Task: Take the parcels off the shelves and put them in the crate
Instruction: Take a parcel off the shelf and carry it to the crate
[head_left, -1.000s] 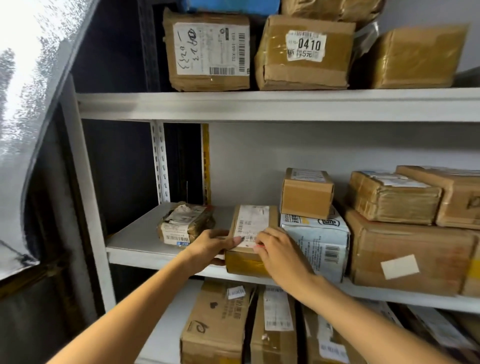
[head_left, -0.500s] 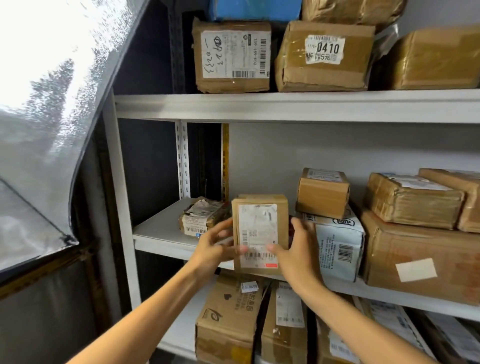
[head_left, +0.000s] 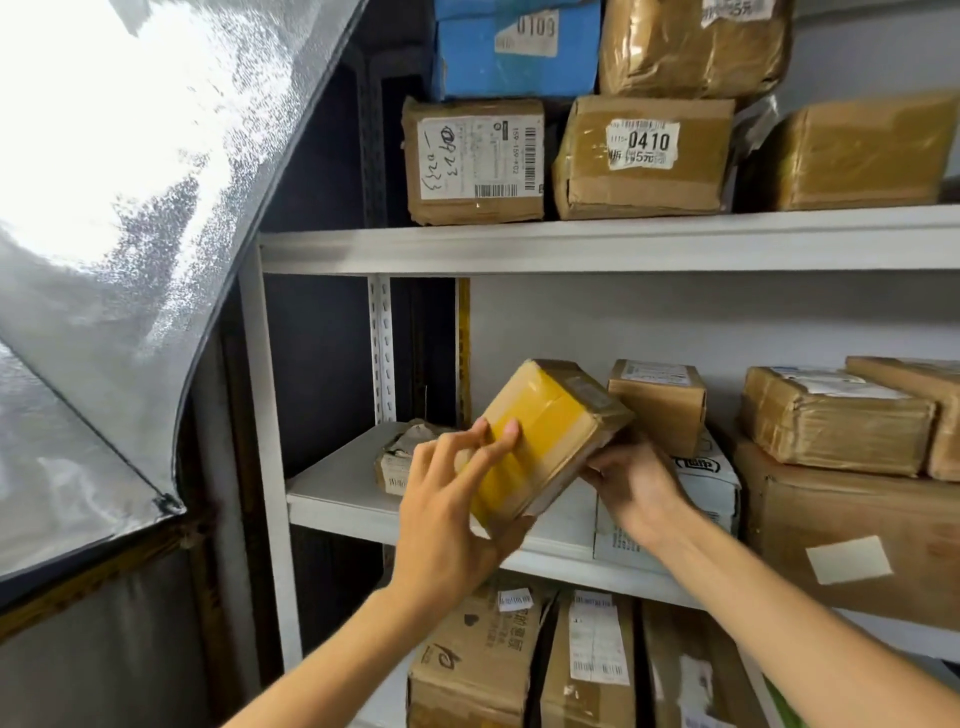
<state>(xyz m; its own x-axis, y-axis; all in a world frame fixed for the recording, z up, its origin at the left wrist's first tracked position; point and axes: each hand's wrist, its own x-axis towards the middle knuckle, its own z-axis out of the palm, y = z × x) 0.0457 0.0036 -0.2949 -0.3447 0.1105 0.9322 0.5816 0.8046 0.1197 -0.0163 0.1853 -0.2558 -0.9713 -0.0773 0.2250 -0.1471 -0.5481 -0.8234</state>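
Note:
A small cardboard parcel (head_left: 545, 436) wrapped in yellow tape is held tilted in the air in front of the middle shelf (head_left: 571, 564). My left hand (head_left: 447, 514) grips its near lower end, fingers over the yellow face and thumb underneath. My right hand (head_left: 634, 483) holds its far lower corner from beneath. A crumpled small parcel (head_left: 397, 460) lies on the shelf behind my left hand. No crate is in view.
More parcels fill the shelves: a white box (head_left: 706, 483) and brown boxes (head_left: 836, 421) to the right, labelled boxes (head_left: 475, 161) on the upper shelf (head_left: 597, 244), others below (head_left: 478, 660). A plastic sheet (head_left: 114, 218) hangs at the left.
The parcel lay on the middle shelf, was lifted upright with its label facing me, and is now turned so its yellow-taped side faces me. My view has moved closer and to the left.

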